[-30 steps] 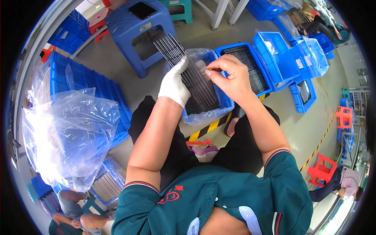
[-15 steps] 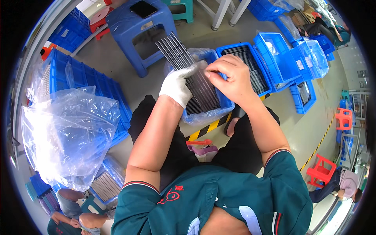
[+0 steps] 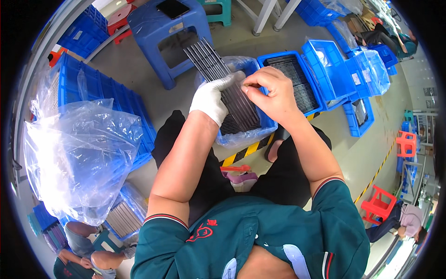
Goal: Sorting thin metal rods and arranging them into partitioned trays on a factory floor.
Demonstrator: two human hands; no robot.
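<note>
My left hand (image 3: 214, 95), in a white glove, grips a flat bundle of long dark grey strips (image 3: 222, 81) that slants up to the left. My bare right hand (image 3: 271, 94) pinches the top strip near the gloved fingertips. Both hands are over a blue bin (image 3: 266, 122) lined with clear plastic and holding more strips. A second blue bin (image 3: 310, 79) filled with the same dark strips sits just to the right.
A blue plastic stool (image 3: 162, 32) with a dark phone on it stands ahead. A big clear plastic bag (image 3: 79, 153) covers blue crates at the left. Stacked blue bins (image 3: 357, 69) lie at the right, red stools (image 3: 377, 204) farther right. Other people sit at the lower left and lower right.
The bundle has tipped slightly and my hands have shifted a little to the right. My right fingers have moved to the top strip next to the gloved fingers.
</note>
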